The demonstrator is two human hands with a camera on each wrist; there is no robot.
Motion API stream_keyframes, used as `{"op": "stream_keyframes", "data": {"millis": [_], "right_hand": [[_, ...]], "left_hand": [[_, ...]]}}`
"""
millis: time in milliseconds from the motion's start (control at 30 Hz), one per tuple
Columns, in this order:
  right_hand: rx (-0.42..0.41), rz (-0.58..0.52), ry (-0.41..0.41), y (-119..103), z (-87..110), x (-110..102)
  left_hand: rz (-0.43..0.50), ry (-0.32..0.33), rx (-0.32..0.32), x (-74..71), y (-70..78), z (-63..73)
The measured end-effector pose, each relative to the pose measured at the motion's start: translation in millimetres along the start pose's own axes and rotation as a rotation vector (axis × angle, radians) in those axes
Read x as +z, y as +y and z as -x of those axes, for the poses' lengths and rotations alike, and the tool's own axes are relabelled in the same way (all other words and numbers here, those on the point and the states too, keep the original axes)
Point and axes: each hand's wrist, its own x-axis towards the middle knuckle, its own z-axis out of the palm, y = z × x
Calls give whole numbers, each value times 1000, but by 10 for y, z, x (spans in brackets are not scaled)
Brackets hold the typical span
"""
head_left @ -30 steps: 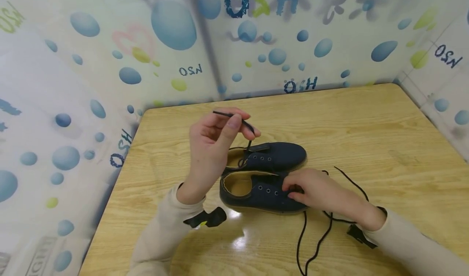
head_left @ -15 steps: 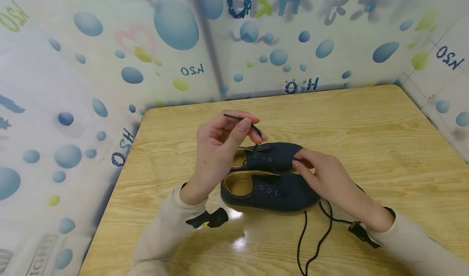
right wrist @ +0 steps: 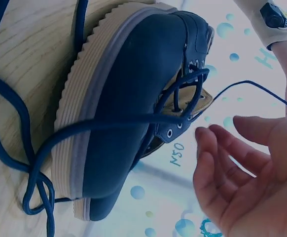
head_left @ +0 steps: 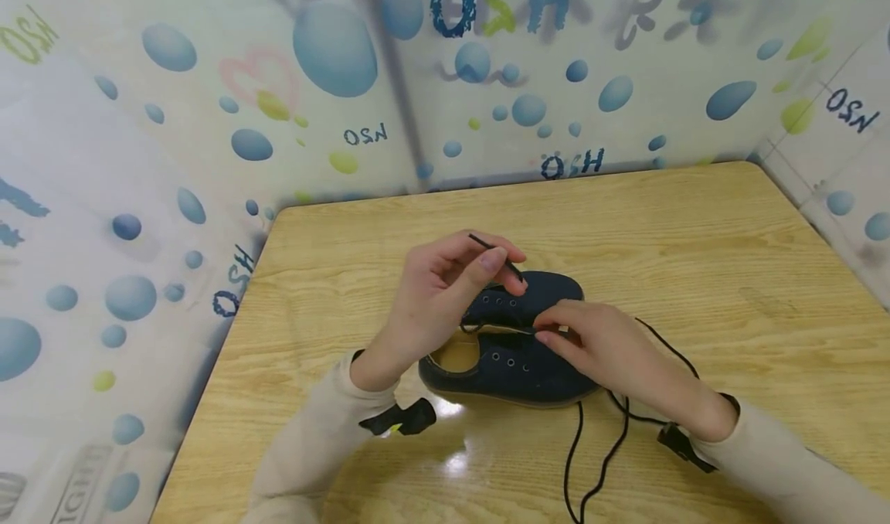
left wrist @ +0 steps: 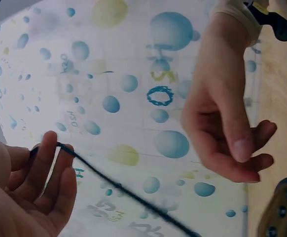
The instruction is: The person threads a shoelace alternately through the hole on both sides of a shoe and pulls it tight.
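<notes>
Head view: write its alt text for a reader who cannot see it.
A person's left hand pinches a dark lace above two dark blue shoes set side by side on a wooden table. The right hand is over the nearer shoe; loose lace trails beside it. Behind is a spotted wall.
</notes>
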Motion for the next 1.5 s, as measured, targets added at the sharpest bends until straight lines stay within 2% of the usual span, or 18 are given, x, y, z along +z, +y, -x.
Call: {"op": "stream_keyframes", "data": {"millis": [100, 200, 300, 433, 500, 567, 633, 733, 800, 867, 933, 1033, 1100, 1300, 1500], "right_hand": [[-62, -40, 41, 1, 0, 48], [-98, -60, 49, 0, 2, 104], [-89, -45, -6, -11, 5, 170], [-80, 10, -85, -25, 16, 236], [-51, 30, -80, -27, 21, 237], [2, 51, -62, -27, 25, 216], [60, 88, -51, -25, 26, 189], [110, 145, -42, -23, 28, 159], [104, 160, -28, -25, 27, 163], [70, 138, -6, -30, 22, 175], [24, 103, 8, -42, 12, 189], [-42, 58, 9, -59, 1, 203], [-66, 31, 12, -66, -3, 213], [-94, -41, 53, -58, -18, 229], [-72, -8, -75, -52, -27, 227]], "left_hand": [[-58, -37, -71, 25, -84, 28], [-121, -79, -112, 36, -178, 67], [-80, -124, -125, 32, -253, 102], [59, -178, -159, 20, -300, 127], [71, -200, -186, 6, -306, 139], [33, -226, -204, -13, -307, 148], [-66, -257, -197, -44, -314, 162], [-343, -320, -150, -84, -336, 184], [-545, -379, -124, -104, -363, 206], [-735, -455, -125, -104, -385, 224], [-850, -528, -147, -99, -397, 249], [-966, -593, -173, -73, -415, 286], [-1033, -610, -155, -58, -427, 311], [-1265, -655, 2, -30, -497, 330], [-1356, -617, 113, -39, -548, 313]]}}
